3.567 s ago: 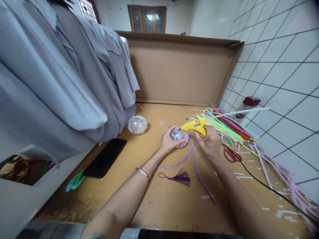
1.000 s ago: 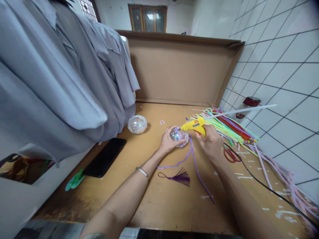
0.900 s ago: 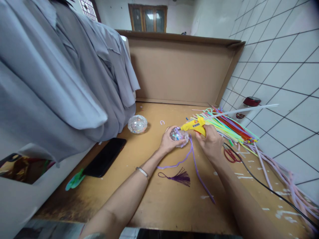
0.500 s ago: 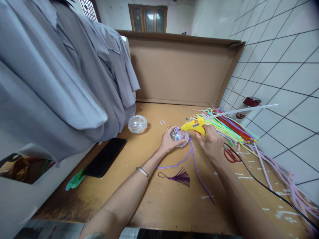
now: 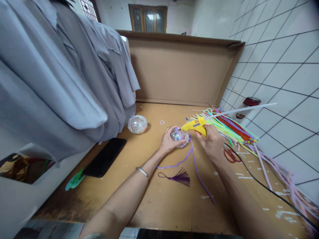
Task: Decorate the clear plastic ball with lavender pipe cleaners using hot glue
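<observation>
The left hand (image 5: 167,141) grips a clear faceted ball (image 5: 176,135) above the middle of the table (image 5: 149,199), its thumb across the near side; the palm and fingers hide much of the ball, and the coloured bits in it are too small to make out. The right hand (image 5: 213,141) is wrapped around the handle of a yellow glue gun (image 5: 195,125), whose nozzle meets the ball's upper edge; whether glue is flowing I cannot tell. A long translucent glue stick (image 5: 244,109) juts from its rear. Just below the ball, purple stems (image 5: 198,169) trail over the table, one end passing behind the left forearm. Between the forearms lies a purple tassel (image 5: 181,177). A second clear ball (image 5: 137,124) sits further left, near a black phone (image 5: 106,157). Beyond the right hand, a bundle of coloured stems (image 5: 226,126) partly covers red-handled scissors (image 5: 232,155), their blades hard to see. A black cable (image 5: 256,174) runs out of frame, and grey cloth (image 5: 87,73) blocks the table's left side.
</observation>
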`<state>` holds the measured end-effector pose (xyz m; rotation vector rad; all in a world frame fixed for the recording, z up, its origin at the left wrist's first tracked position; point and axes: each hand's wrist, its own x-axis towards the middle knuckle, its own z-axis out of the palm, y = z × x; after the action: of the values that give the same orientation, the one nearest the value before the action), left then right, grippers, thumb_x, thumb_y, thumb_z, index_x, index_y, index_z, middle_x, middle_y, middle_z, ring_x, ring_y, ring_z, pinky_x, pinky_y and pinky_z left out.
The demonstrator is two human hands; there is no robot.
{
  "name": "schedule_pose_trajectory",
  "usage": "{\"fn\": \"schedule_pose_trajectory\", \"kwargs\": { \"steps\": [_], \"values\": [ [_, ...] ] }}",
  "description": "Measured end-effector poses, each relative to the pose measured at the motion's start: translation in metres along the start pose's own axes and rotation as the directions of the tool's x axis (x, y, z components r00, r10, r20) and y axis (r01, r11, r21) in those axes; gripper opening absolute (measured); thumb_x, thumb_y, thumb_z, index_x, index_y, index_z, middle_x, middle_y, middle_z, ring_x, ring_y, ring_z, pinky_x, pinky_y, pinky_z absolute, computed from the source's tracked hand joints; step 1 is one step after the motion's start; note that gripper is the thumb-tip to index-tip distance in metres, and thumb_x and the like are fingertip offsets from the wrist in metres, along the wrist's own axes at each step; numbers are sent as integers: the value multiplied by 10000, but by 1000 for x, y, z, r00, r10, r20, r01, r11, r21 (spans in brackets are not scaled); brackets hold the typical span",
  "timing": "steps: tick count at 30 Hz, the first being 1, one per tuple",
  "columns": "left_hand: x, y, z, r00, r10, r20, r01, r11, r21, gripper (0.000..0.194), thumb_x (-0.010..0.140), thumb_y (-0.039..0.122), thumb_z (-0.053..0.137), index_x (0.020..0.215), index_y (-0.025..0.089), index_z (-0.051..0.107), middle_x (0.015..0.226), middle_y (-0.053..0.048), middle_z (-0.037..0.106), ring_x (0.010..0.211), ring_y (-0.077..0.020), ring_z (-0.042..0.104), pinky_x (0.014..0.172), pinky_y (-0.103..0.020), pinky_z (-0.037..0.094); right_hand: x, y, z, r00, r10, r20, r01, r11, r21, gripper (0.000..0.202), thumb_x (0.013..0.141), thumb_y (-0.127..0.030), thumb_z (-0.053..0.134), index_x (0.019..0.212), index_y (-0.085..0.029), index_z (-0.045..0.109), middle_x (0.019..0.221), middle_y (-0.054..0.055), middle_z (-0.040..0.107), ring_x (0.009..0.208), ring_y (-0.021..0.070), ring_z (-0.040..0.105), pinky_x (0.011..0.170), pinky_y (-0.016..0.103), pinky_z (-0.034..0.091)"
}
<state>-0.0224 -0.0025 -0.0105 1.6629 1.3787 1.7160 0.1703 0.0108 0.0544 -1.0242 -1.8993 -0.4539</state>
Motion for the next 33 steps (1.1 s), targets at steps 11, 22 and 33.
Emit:
{"fn": "schedule_pose_trajectory", "kwargs": {
  "steps": [11,22,33],
  "values": [
    [-1,1,-1,1000,-12,-6,12,1000,10,690,541,324,901,1150,193,605,1145,-78,634,1067,-245,637,975,-399,514,0,0,-1,1000,23,5,-23,999,39,209,883,-353,517,984,-199,616,907,90,668,810,244,609,610,304,413],
    [-1,2,-1,1000,-12,-1,12,1000,19,690,545,316,900,1154,191,603,1136,-78,632,1063,-247,633,967,-397,515,-2,0,1,1000,22,5,-22,999,38,210,885,-347,516,989,-191,611,903,93,668,817,250,606,612,308,408],
    [-1,3,0,1000,-2,2,1,1000,23,682,551,314,900,1153,200,601,1134,-70,641,1068,-240,637,979,-400,511,-3,2,2,1000,18,13,-19,998,56,226,897,-349,509,1033,-196,606,943,101,673,848,258,617,627,315,431]
  ]
}}
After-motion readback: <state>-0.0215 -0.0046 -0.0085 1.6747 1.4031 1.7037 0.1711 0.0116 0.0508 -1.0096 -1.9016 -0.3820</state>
